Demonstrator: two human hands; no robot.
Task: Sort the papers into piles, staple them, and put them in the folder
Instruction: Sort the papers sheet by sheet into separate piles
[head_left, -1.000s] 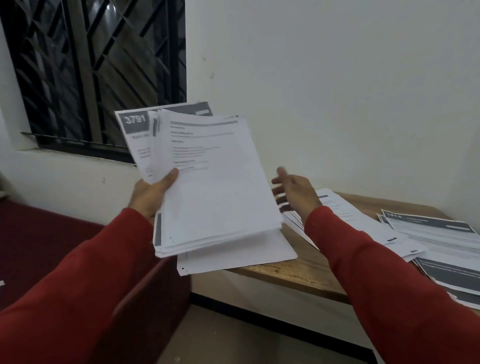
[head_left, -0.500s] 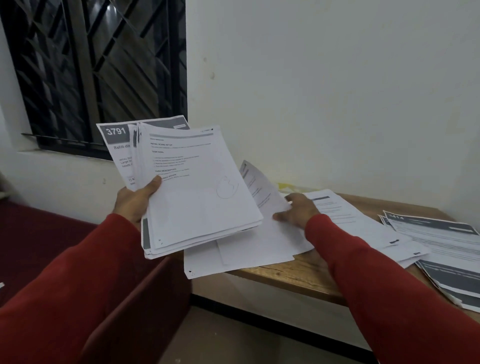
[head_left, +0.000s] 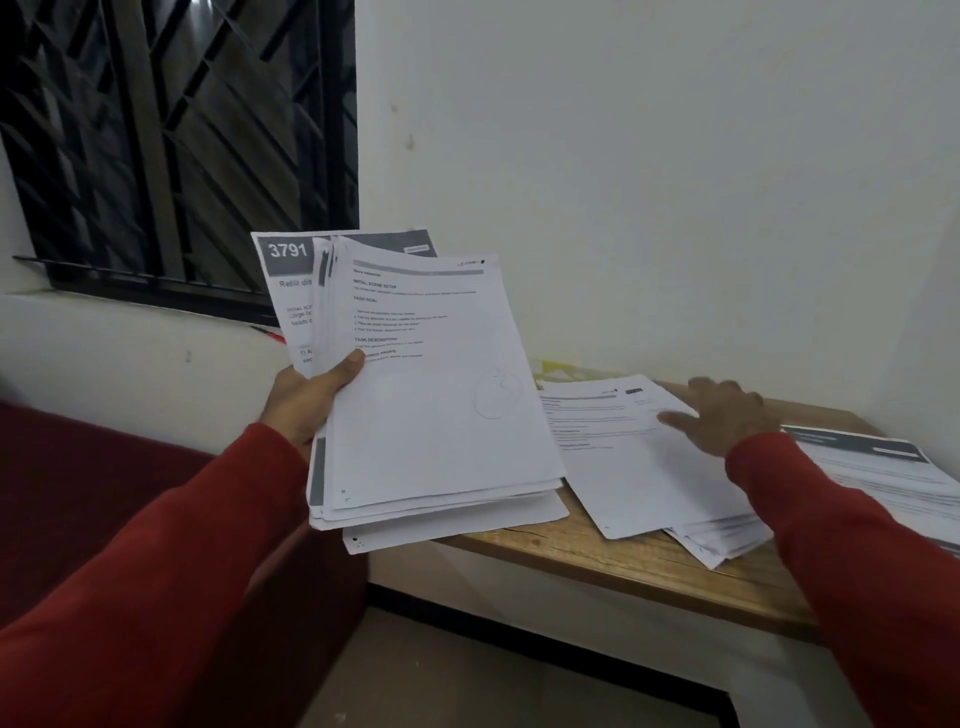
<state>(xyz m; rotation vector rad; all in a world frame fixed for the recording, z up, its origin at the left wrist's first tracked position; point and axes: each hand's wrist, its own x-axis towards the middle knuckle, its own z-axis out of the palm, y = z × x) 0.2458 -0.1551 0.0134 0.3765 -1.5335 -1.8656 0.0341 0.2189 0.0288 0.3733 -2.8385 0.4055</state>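
My left hand (head_left: 311, 397) grips a thick stack of printed papers (head_left: 436, 395) held up in front of the table's left end, thumb on the top sheet. A sheet headed 3791 (head_left: 291, 270) sticks out behind the stack. My right hand (head_left: 722, 415) lies flat, fingers spread, on a pile of white sheets (head_left: 639, 457) on the wooden table (head_left: 623, 561). Another pile with dark grey headers (head_left: 883, 467) lies at the right end of the table. A yellow-green edge, perhaps a folder (head_left: 566, 370), peeks out by the wall behind the piles.
The table stands against a white wall. A barred window (head_left: 176, 145) is at upper left. A dark red seat (head_left: 104, 519) sits below left of the table. One loose sheet (head_left: 457, 525) overhangs the table's left edge under the held stack.
My right hand laid a sheet onto the middle pile and slid right, flattening it. The held stack in my left hand shifted slightly.
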